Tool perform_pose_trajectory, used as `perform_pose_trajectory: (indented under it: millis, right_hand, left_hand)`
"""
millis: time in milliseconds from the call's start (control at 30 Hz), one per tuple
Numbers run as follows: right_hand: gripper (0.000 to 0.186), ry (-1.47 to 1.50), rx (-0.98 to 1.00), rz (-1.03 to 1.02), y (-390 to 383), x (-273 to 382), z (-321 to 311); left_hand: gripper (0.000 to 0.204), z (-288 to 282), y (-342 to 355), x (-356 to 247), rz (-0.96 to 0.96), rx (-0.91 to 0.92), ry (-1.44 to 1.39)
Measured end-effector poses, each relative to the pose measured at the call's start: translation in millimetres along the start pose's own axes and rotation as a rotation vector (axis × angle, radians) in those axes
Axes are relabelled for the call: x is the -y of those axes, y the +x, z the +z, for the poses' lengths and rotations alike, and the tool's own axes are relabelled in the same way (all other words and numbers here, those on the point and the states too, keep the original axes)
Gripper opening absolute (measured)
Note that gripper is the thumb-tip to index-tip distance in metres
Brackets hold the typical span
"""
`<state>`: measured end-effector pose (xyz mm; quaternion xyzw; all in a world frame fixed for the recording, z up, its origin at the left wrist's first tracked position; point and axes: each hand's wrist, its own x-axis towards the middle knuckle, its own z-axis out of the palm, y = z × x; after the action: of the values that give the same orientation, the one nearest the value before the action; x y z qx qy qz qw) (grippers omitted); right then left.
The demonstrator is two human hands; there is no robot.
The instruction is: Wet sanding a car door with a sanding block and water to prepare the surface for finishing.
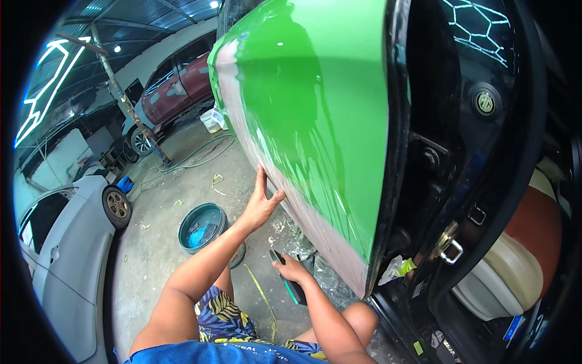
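Car door (351,91), wet, bright green: pale edge (315,229) seemingly worked, middle (321,139) apparently left!
Left hand (264,203) rests spread against it; right hand (293,269) grips black-and-green flat block (297,292).

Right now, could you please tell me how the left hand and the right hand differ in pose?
The left hand has its fingers extended, while the right hand is closed in a grip. The left hand appears to touch the edge of the green car door; the right hand holds a flat black-and-green block. The left hand sits higher in the picture than the right hand. Both are bare.
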<state>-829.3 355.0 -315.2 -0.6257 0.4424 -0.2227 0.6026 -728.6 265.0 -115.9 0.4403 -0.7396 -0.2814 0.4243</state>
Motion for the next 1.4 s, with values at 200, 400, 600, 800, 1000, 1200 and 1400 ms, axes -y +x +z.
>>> perform_pose_trajectory:
  millis: [200,400,600,800,1000,1200,1400]
  right_hand:
    - [0.069,0.078,-0.034,0.041,5,-28,0]
    - [0.064,0.118,-0.018,0.038,-8,-16,-1]
    - [0.071,0.032,-0.036,-0.005,-1,-32,-4]
    - [0.068,0.143,-0.058,-0.003,-7,-31,-13]
    - [0.055,0.360,0.002,0.145,-2,-45,-30]
    - [0.062,0.362,-0.115,0.102,-4,-36,-21]
    - [0.053,0.291,-0.233,0.116,9,-24,-15]
  left_hand:
    - [0.126,10,1,-2,0.005,0.004,-0.018]
    - [0.127,7,-4,-2,-0.003,-0.031,0.043]
    - [0.128,9,-4,-3,-0.006,-0.018,0.060]
    - [0.130,10,-3,-10,-0.024,-0.025,0.054]
    - [0.114,14,-12,-25,-0.083,-0.024,-0.071]
    - [0.084,-49,-24,64,-0.095,0.040,-0.075]
    - [0.058,-162,-77,213,-0.230,-0.114,0.561]
